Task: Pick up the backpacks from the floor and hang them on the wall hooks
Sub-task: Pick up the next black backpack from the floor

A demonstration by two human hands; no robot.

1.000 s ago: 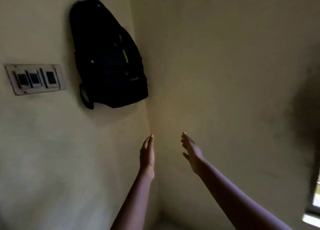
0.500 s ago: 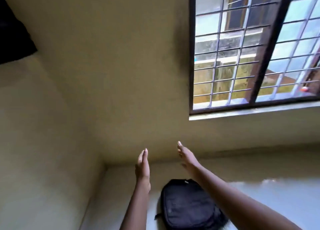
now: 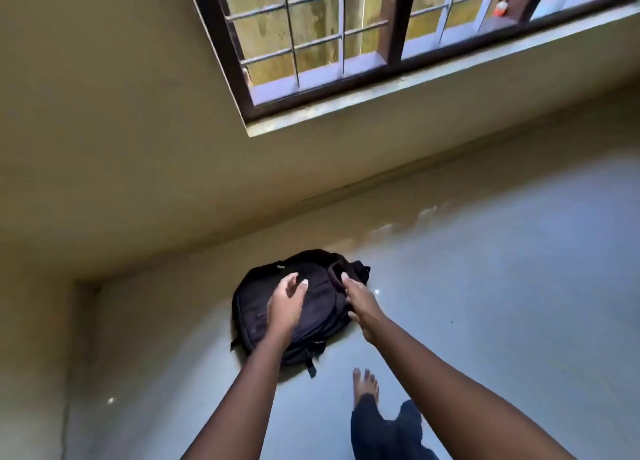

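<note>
Black backpack (image 3: 322,305) lies on the floor (image 3: 485,303). Left hand (image 3: 287,303) above it — fingers spread, holding nothing. Right hand (image 3: 362,302) at its top loop — grip cannot be determined.

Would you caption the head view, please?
The left hand and right hand reach for a black backpack on the floor under a barred window.

A: Any writing to read here?

B: None. The black backpack (image 3: 252,310) on the floor has a small pale patch (image 3: 280,267) near its far edge, too small and blurred to make out.

A: And up at the window (image 3: 221,43)?

B: An orange-and-white object (image 3: 501,8) at the far right, too blurred for any lettering.
</note>
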